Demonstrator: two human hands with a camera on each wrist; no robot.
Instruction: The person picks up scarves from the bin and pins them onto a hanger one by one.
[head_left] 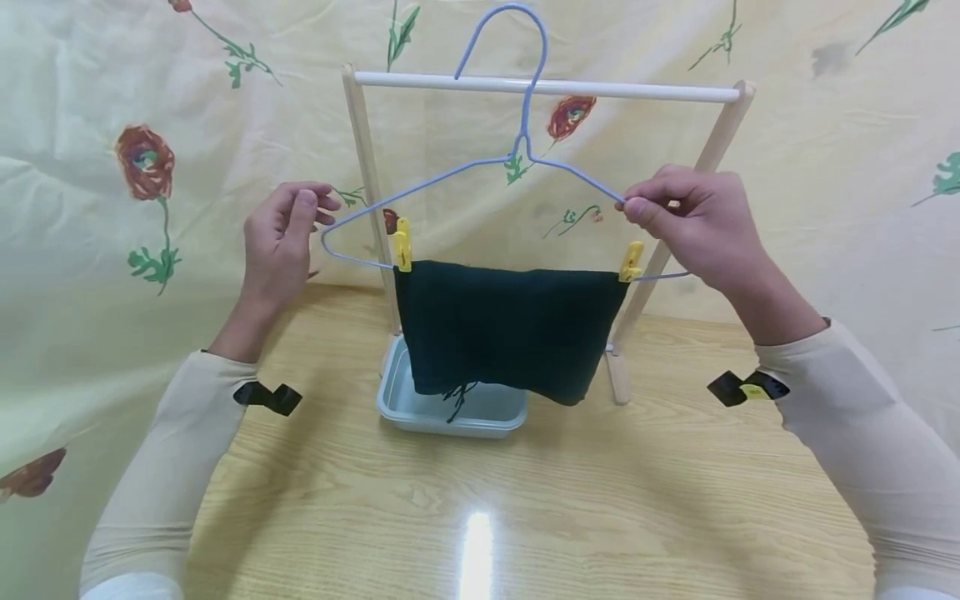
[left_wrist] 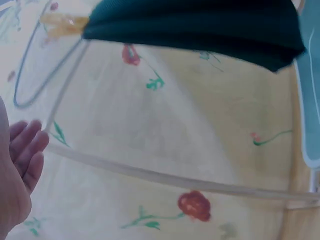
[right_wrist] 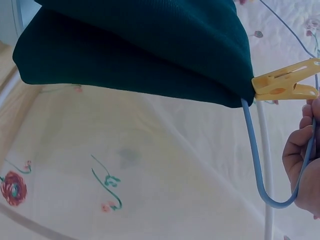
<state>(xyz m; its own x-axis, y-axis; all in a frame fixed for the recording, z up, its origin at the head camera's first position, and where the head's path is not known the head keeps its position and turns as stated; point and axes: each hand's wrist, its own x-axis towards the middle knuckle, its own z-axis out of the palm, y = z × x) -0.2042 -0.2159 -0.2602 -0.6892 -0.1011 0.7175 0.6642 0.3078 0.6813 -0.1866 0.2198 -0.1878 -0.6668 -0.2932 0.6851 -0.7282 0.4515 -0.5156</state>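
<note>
My right hand (head_left: pixel 701 221) pinches the right shoulder of a blue wire hanger (head_left: pixel 427 181) between thumb and fingertips. A dark green garment (head_left: pixel 510 325) hangs folded on the hanger's lower bar, dark drawstring ends dangling from its bottom edge. Two yellow clothespins hold its top corners: one clothespin (head_left: pixel 402 246) on the left, another clothespin (right_wrist: pixel 285 82) on the right, below my right hand in the head view. Beside the hanger's left end is my left hand (head_left: pixel 281 229), its fingers loosely bent around nothing. In the left wrist view those fingers (left_wrist: pixel 30 142) are apart from the wire.
Behind the hanger stands a drying rack with a white rod (head_left: pixel 637 88) and wooden legs (head_left: pixel 367 158). The hanger's hook rises above this rod. A light blue plastic basin (head_left: pixel 457 429) sits under the garment on the wooden table (head_left: pixel 360 508). Flowered cloth (head_left: pixel 67 108) covers the background.
</note>
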